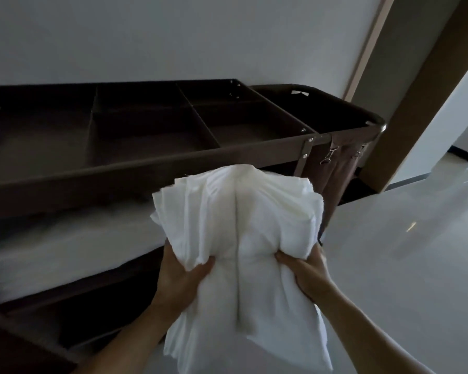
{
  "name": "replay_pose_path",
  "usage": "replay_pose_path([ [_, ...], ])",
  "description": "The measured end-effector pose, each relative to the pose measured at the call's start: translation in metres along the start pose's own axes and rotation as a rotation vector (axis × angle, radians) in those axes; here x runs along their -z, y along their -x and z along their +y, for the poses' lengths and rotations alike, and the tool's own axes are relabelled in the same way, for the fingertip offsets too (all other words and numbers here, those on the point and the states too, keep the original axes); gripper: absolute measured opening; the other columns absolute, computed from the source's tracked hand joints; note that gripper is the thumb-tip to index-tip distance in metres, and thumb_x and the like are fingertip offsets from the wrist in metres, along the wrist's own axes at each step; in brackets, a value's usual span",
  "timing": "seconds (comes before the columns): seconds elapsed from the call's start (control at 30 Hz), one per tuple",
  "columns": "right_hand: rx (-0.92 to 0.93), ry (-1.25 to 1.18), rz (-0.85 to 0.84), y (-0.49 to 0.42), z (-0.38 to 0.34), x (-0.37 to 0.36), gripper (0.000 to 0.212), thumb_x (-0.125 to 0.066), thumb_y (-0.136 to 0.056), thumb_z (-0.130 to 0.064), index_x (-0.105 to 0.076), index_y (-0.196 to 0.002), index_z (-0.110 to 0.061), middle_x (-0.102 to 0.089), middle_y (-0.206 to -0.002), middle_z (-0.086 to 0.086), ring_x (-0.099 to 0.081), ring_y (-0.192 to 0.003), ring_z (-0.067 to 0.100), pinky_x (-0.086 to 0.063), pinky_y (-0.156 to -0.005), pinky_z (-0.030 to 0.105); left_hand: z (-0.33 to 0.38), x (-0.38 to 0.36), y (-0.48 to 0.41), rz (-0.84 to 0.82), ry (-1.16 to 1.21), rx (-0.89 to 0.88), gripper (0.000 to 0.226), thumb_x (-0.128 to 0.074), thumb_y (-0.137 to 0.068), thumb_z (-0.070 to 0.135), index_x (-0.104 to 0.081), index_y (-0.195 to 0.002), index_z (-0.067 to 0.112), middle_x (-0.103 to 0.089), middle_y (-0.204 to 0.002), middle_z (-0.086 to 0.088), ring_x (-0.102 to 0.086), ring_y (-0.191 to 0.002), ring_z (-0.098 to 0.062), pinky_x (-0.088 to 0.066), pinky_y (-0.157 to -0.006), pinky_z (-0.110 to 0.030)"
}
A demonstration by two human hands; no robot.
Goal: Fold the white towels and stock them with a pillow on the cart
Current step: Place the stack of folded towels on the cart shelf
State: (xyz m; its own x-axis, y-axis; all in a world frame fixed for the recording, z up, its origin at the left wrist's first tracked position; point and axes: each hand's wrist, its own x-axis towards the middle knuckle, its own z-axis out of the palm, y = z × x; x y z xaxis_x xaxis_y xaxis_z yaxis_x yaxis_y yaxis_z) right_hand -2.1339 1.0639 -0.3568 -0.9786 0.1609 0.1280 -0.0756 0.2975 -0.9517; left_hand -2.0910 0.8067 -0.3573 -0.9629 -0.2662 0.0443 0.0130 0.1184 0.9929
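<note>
I hold a stack of folded white towels (241,225) in front of me with both hands. My left hand (181,276) grips its left side, thumb pressed into the cloth. My right hand (305,268) grips the right side, thumb on top and fingers hidden under the towels. The stack hangs just in front of the dark brown cart (152,163), near its right end. On the cart's middle shelf lies white linen (65,238), blurred; I cannot tell whether it is a pillow or towels.
The cart's top tray has several bare compartments (146,130). A brown fabric bag (335,168) hangs at the cart's right end, held by clips. A white wall stands behind. A brown door frame (416,103) is on the right, with pale glossy floor (403,265) below.
</note>
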Motion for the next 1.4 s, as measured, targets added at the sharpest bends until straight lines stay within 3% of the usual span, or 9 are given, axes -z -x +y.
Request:
replay_pose_path([
  [0.13, 0.038, 0.004, -0.136, -0.068, 0.048, -0.006, 0.085, -0.082, -0.057, -0.055, -0.057, -0.134, -0.026, -0.065, -0.121, -0.024, -0.061, -0.11, -0.005, -0.053, -0.089, 0.027, -0.024, -0.04, -0.033, 0.107, -0.044, -0.013, 0.099, -0.079, -0.059, 0.052, -0.042, -0.143, 0.018, -0.062, -0.13, 0.005, -0.059, -0.12, -0.006, -0.049, -0.1, -0.033],
  [0.3, 0.105, 0.055, -0.275, -0.122, 0.065, -0.01, 0.083, -0.079, -0.063, -0.049, -0.052, -0.139, -0.028, -0.064, -0.126, -0.019, -0.06, -0.117, 0.001, -0.052, -0.097, 0.037, -0.04, -0.059, -0.052, 0.22, -0.033, 0.054, 0.094, -0.077, -0.058, 0.056, -0.047, -0.14, 0.021, -0.064, -0.125, 0.005, -0.062, -0.114, -0.004, -0.051, -0.093, -0.029],
  [0.43, 0.052, 0.111, -0.405, -0.155, 0.039, -0.019, 0.077, -0.07, -0.06, -0.049, -0.038, -0.129, -0.065, -0.054, -0.12, -0.042, -0.053, -0.106, -0.019, -0.043, -0.082, 0.018, -0.03, -0.059, -0.072, 0.26, -0.01, 0.146, 0.074, -0.078, -0.061, 0.056, -0.053, -0.13, 0.044, -0.067, -0.118, 0.019, -0.064, -0.107, 0.001, -0.052, -0.087, -0.026],
  [0.57, -0.028, 0.229, -0.426, -0.167, 0.023, -0.031, 0.058, -0.069, -0.071, -0.037, -0.041, -0.122, -0.04, -0.06, -0.109, -0.019, -0.061, -0.105, 0.021, -0.048, -0.081, 0.037, -0.016, -0.053, -0.097, 0.288, -0.091, 0.248, 0.051, -0.076, -0.06, 0.062, -0.054, -0.106, 0.068, -0.067, -0.102, 0.034, -0.064, -0.093, 0.012, -0.049, -0.065, -0.009],
  [0.8, 0.004, 0.47, -0.322, -0.196, -0.005, -0.083, 0.068, -0.058, -0.094, -0.045, -0.031, -0.145, -0.009, -0.055, -0.133, 0.017, -0.057, -0.116, 0.04, -0.042, -0.08, 0.036, -0.003, -0.044, -0.154, 0.494, -0.189, 0.339, 0.097, -0.085, -0.066, 0.041, -0.041, -0.148, 0.012, -0.051, -0.145, -0.008, -0.052, -0.128, -0.029, -0.044, -0.106, -0.042],
  [1.03, -0.075, 0.53, -0.298, -0.207, 0.013, -0.081, 0.065, -0.056, -0.096, -0.048, -0.039, -0.141, -0.005, -0.059, -0.13, 0.02, -0.059, -0.114, 0.039, -0.036, -0.075, 0.03, 0.018, -0.04, -0.14, 0.322, -0.8, 0.272, 0.091, -0.067, -0.09, 0.042, -0.017, -0.155, 0.003, -0.029, -0.156, -0.021, -0.044, -0.132, -0.042, -0.042, -0.105, -0.047],
  [1.17, 0.064, 0.646, -0.311, -0.202, 0.0, -0.083, 0.063, -0.056, -0.098, -0.035, -0.03, -0.145, -0.002, -0.047, -0.138, 0.023, -0.052, -0.121, 0.045, -0.044, -0.085, 0.042, 0.024, -0.087, -0.111, 0.176, -1.482, -0.207, 0.087, -0.063, -0.083, 0.035, -0.026, -0.153, 0.0, -0.028, -0.157, -0.024, -0.025, -0.145, -0.044, -0.017, -0.118, -0.057],
  [1.23, 0.157, 0.775, -0.33, -0.2, -0.014, -0.081, 0.06, -0.052, -0.101, -0.026, -0.027, -0.146, 0.004, -0.04, -0.14, 0.026, -0.048, -0.123, 0.047, -0.044, -0.092, 0.048, 0.013, -0.11, -0.113, -0.069, -1.469, -0.242, 0.086, -0.05, -0.09, 0.038, -0.009, -0.157, 0.002, -0.006, -0.165, -0.019, -0.001, -0.153, -0.034, 0.001, -0.122, -0.051],
  [1.4, 0.288, 0.966, -0.326, -0.187, -0.038, -0.062, 0.054, -0.048, -0.096, -0.009, -0.028, -0.141, 0.014, -0.039, -0.136, 0.031, -0.046, -0.122, 0.047, -0.042, -0.098, 0.047, -0.013, -0.111, -0.149, -0.248, -1.382, -0.004, 0.091, -0.029, -0.082, 0.065, 0.026, -0.15, 0.038, 0.006, -0.167, -0.005, 0.006, -0.15, -0.045, -0.001, -0.115, -0.066],
])
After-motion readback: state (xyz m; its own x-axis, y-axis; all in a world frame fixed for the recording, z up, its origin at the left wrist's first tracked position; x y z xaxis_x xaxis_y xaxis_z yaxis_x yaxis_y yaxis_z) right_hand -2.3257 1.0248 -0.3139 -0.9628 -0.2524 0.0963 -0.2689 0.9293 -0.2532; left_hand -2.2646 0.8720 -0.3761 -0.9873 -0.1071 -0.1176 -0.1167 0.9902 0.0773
